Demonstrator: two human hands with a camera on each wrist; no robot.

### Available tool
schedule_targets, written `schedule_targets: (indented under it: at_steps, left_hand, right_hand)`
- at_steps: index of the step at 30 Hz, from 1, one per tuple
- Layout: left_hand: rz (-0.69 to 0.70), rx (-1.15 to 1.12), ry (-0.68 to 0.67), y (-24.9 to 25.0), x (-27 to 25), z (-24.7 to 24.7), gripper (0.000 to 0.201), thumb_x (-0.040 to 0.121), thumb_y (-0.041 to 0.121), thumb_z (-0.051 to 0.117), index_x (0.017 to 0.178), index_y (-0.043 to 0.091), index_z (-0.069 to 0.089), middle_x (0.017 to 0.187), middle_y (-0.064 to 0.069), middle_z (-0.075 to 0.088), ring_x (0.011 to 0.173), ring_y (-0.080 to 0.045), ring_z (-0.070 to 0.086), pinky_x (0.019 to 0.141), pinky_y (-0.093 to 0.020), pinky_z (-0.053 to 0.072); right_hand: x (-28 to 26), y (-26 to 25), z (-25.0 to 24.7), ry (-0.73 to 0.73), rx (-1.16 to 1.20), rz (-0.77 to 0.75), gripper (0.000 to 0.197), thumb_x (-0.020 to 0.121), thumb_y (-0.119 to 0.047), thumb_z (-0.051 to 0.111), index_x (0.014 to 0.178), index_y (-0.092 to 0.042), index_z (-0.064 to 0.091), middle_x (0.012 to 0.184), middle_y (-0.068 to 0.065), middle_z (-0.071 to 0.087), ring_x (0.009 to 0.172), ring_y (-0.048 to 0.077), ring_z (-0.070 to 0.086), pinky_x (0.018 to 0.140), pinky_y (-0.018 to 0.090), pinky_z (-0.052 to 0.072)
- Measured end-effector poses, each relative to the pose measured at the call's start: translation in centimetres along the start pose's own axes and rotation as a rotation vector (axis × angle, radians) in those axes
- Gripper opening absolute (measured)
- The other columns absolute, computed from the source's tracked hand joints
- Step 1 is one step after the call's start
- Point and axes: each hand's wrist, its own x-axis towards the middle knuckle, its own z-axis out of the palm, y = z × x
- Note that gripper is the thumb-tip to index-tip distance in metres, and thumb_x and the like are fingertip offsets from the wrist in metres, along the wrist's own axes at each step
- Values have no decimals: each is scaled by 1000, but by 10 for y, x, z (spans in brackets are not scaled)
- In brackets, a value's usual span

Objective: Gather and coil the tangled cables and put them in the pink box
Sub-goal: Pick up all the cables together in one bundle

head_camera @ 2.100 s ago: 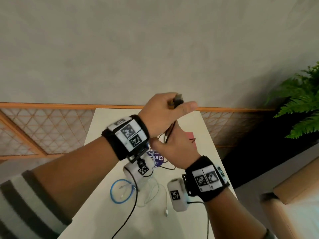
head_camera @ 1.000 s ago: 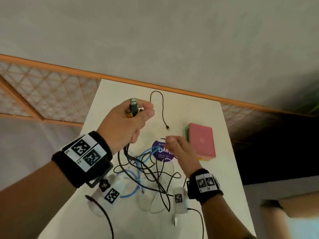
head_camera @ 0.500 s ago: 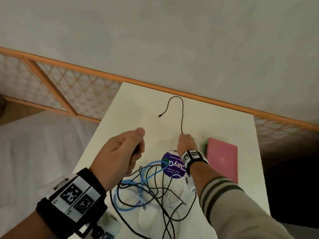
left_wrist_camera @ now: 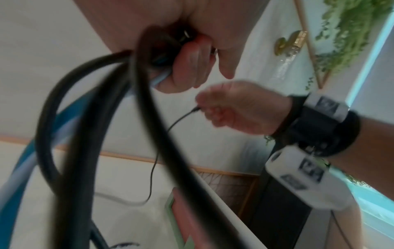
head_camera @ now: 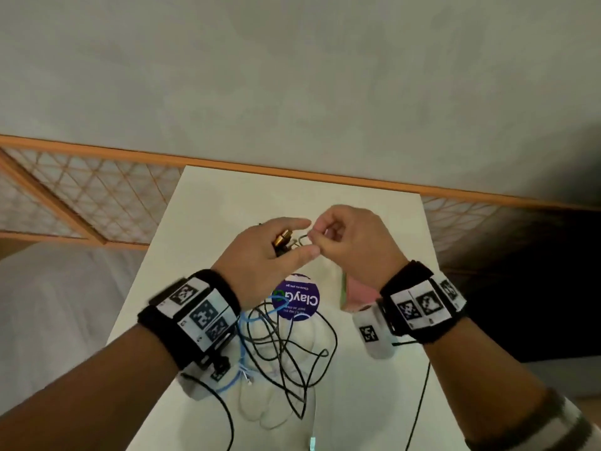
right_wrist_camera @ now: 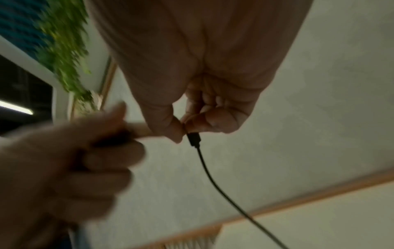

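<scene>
A tangle of black cables (head_camera: 286, 346), with a blue cable (head_camera: 243, 323) and a white cable (head_camera: 266, 402) in it, lies on the white table (head_camera: 208, 203). My left hand (head_camera: 292, 239) is raised above the table and grips a gold USB plug (head_camera: 283, 237) with loops of black cable (left_wrist_camera: 89, 118) and blue cable (left_wrist_camera: 25, 156) hanging from it. My right hand (head_camera: 313, 237) meets it, thumb and forefinger pinching the small black plug (right_wrist_camera: 194, 139) at the thin cable's end. The pink box (head_camera: 357, 288) sits mostly hidden under my right wrist.
A round purple ClayGo sticker (head_camera: 297, 301) lies between the tangle and the box. A wooden lattice rail (head_camera: 97, 196) runs behind the table against a grey wall. In the left wrist view, green plants (left_wrist_camera: 351, 33) hang to the right, and the table edge drops off beside the pink box (left_wrist_camera: 187, 219).
My right hand has picked the thin cable's far end off the table and brought it back to my left hand. My left hand has risen, still gripping the USB plug.
</scene>
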Motion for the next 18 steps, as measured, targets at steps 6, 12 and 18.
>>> schedule_targets:
  at_steps: [6,12,18]
  left_hand:
    - [186,36,-103,38,4,-1,22,87,39,80,98,22,70,67,10,54,57,-3,47,58,-19,40]
    - [226,-77,-22,55,-3,-2,32,97,40,64,92,9,60,65,8,48,57,-11,44,61,-34,41]
    - [240,-149,61,97,-13,-13,25,102,42,62,88,22,56,72,7,53,64,-6,52,66,-26,48]
  right_hand:
    - [-37,-36,-56,-25,287,-73,3,95,-14,74,96,-13,76,86,7,76,74,8,64,70,23,53]
    - [-69,-43,-45,-17,518,-72,90,86,-29,78,160,-24,29,145,0,56,133,7,56,112,37,49]
    - [-81,-84,2,103,569,15,71,88,-10,76,149,-16,40,139,8,62,123,27,68,104,55,56]
